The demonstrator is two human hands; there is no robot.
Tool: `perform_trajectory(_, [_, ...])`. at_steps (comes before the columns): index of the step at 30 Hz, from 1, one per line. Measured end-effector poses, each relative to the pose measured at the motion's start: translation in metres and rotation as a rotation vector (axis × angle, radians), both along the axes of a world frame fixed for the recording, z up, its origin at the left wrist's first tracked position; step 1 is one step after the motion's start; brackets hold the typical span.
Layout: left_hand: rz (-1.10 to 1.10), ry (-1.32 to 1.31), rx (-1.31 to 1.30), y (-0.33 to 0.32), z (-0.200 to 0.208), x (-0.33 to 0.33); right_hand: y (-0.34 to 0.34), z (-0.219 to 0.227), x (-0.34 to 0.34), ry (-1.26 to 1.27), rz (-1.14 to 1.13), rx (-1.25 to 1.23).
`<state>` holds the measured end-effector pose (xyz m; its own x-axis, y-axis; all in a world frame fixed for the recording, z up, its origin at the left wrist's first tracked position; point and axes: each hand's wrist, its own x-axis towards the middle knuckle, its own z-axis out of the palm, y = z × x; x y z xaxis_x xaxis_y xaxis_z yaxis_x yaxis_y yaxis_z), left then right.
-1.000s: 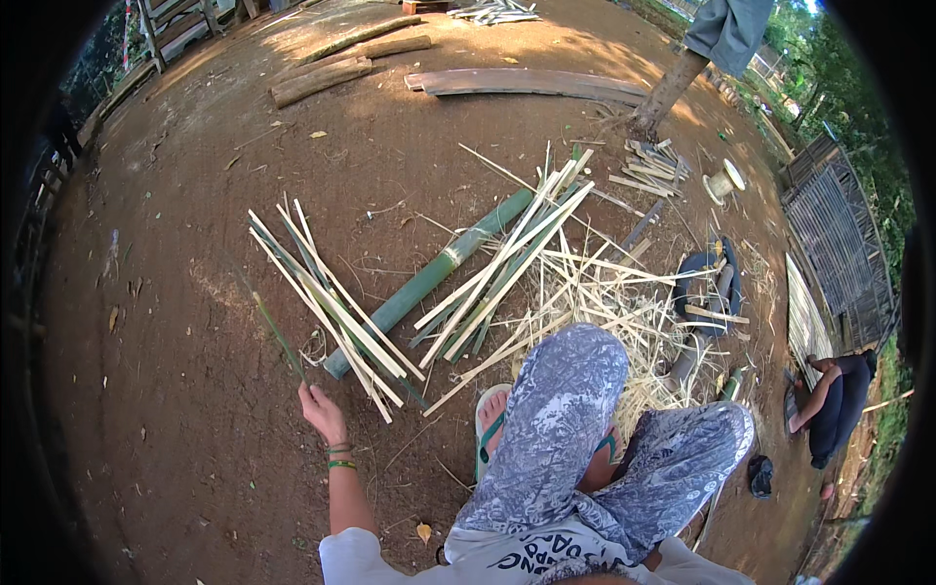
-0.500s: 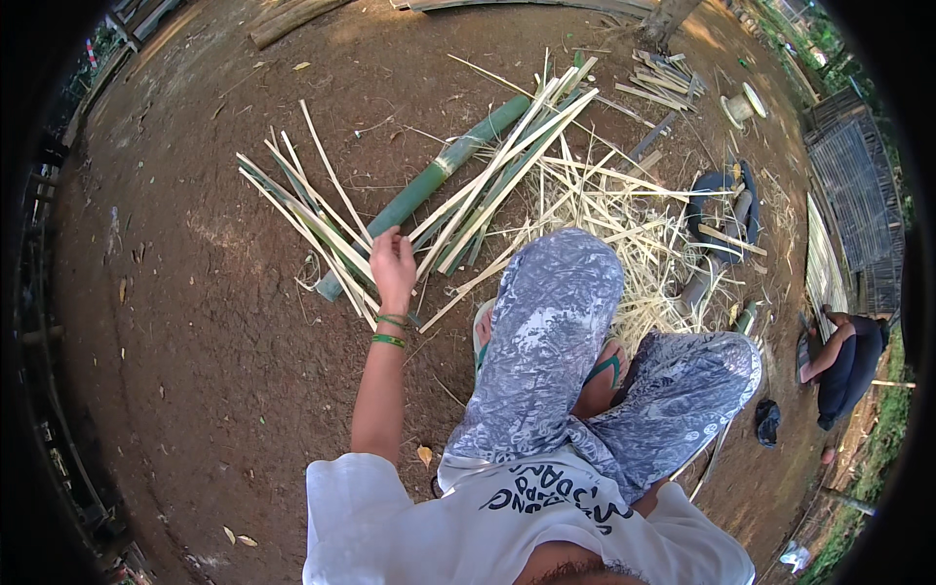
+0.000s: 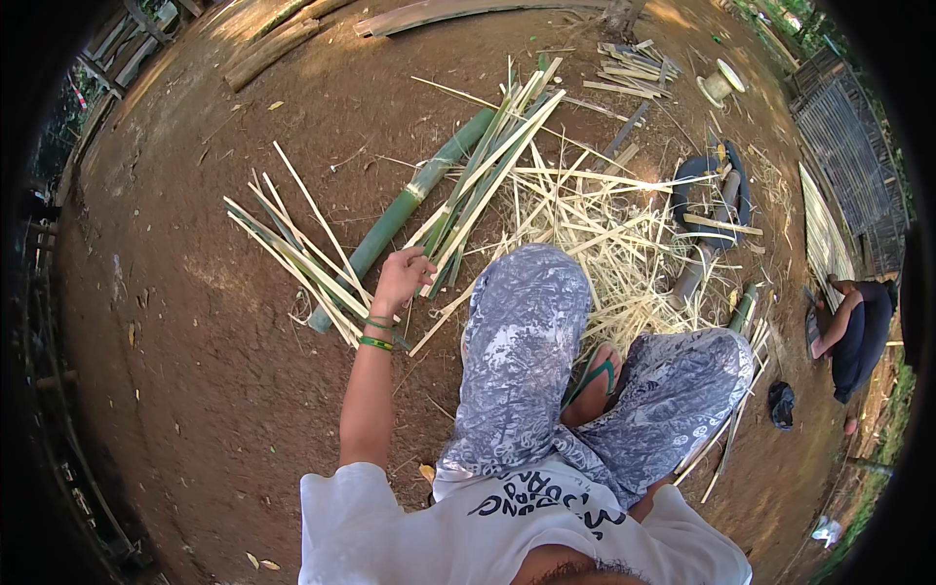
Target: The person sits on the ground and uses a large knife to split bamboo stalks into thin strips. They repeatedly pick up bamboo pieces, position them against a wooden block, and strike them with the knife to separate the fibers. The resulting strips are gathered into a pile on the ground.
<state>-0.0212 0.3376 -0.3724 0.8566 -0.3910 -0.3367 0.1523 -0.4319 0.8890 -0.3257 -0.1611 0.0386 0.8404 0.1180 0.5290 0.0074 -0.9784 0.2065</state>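
Green pole (image 3: 395,214), cream strips (image 3: 492,190), brown soil (image 3: 214,439)

The pole is mid-green, crossed by one pale ring. The strips are mostly cream, several showing dark green. The shavings (image 3: 624,273) are pale straw yellow; the soil is reddish brown. The trousers (image 3: 526,331) are blue-grey, mottled with white. The shirt (image 3: 390,526) is white, bearing black lettering. The wristbands (image 3: 375,343) are green, the lower marked yellow. The spool (image 3: 720,84) is cream, the bag (image 3: 781,405) black, the leaf (image 3: 427,472) yellow-orange.

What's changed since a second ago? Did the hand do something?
The left hand moved right, from beside the left bundle to the lower ends of the right bundle. It let go of the thin green strip; where that lies is unclear. The green bamboo pole and spool stayed put.
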Motion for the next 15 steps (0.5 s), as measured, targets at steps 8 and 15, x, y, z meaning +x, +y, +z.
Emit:
perform_trajectory(8, [0.074, 0.283, -0.523, 0.018, 0.130, -0.023, -0.010, -0.162, -0.100, -0.191, -0.502, 0.327])
perform_trajectory(15, [-0.218, 0.012, -0.944, -0.028, 0.221, -0.020, 0.003, -0.365, -0.183, -0.045, -1.036, 0.873])
